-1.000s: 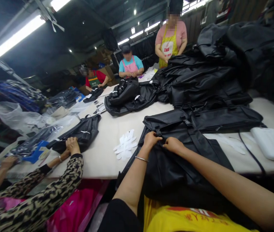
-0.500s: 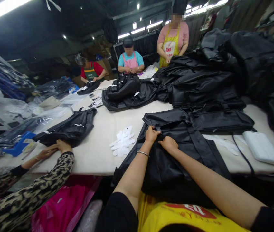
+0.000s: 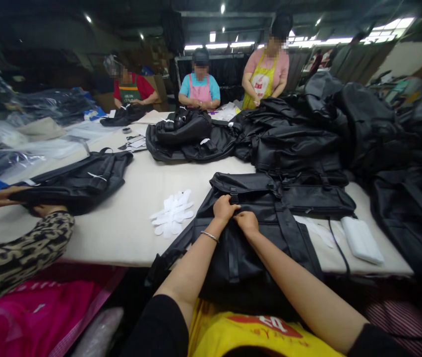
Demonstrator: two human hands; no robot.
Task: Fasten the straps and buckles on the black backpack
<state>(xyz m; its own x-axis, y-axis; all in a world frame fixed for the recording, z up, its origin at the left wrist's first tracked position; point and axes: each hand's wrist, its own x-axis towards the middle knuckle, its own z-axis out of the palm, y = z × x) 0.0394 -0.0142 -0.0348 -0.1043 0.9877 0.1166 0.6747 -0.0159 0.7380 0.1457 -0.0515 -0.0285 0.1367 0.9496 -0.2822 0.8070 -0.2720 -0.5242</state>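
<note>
The left hand [image 3: 224,207], near the centre of the frame, is closed, thumb and fingers pinching the front of a black bag [image 3: 248,267] just below a buckle [image 3: 234,196]. The right hand [image 3: 247,222] sits just beside it, curled closed with its fingertips on the same spot; the bit pinched between them is hidden. The bag lies directly under both hands, its flap beyond them, its lower part running down between the forearms over the near edge of the tabletop [image 3: 132,228]. A bracelet [image 3: 210,236] circles the left wrist.

Left of the bag, a small heap of white strips [image 3: 172,214] lies apart from it. At right, a white packet [image 3: 362,240] lies near a dark cord [image 3: 337,248]. A pile of black bags [image 3: 296,144] fills the upper right. At the left edge, a co-worker's patterned sleeve [image 3: 39,248] reaches to another dark bag [image 3: 80,183].
</note>
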